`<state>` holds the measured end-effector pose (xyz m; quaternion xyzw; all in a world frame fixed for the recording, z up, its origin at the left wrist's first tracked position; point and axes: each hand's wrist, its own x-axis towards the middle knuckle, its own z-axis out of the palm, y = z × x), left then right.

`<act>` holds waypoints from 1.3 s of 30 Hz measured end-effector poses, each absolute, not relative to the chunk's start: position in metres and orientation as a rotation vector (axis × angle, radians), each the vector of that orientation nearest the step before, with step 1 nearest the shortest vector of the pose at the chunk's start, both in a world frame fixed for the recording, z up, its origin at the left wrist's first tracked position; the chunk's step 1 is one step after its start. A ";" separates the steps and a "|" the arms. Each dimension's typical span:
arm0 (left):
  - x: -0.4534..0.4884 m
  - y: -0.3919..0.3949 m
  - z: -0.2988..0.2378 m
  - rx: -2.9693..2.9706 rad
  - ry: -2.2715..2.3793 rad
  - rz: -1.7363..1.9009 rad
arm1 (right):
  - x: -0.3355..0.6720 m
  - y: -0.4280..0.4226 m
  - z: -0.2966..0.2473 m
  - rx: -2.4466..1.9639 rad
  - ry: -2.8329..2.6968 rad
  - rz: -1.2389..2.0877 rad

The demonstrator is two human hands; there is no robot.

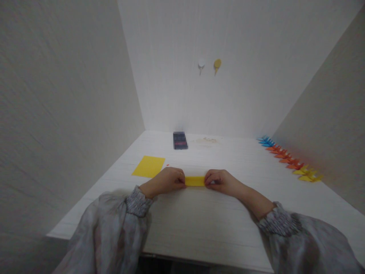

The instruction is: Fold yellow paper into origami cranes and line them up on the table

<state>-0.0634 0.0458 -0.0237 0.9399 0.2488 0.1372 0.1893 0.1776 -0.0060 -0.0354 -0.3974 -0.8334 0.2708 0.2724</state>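
Note:
Between my two hands a narrow folded strip of yellow paper (pixel 195 181) is held level, just above or on the white table. My left hand (pixel 172 179) pinches its left end, fingers closed. At the right end my right hand (pixel 219 180) grips it the same way. The strip's two ends are hidden under my fingers. A flat sheet of yellow paper (pixel 148 166) lies just beyond my left wrist, partly covered by it.
Along the right wall stands a row of folded paper cranes in blue (pixel 266 141), orange (pixel 285 156) and yellow (pixel 308 174). A dark blurred box (pixel 180 140) sits near the back wall. Two hooks, white (pixel 201 65) and yellow (pixel 217 64), hang on that wall. Walls enclose three sides.

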 end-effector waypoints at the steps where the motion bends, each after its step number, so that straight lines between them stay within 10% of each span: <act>1: -0.063 0.046 -0.024 2.653 0.707 0.383 | 0.178 -0.006 -0.035 -1.065 -2.244 0.736; 39: -0.063 0.038 -0.019 2.807 0.663 0.322 | 0.172 -0.008 -0.029 -1.035 -2.352 0.556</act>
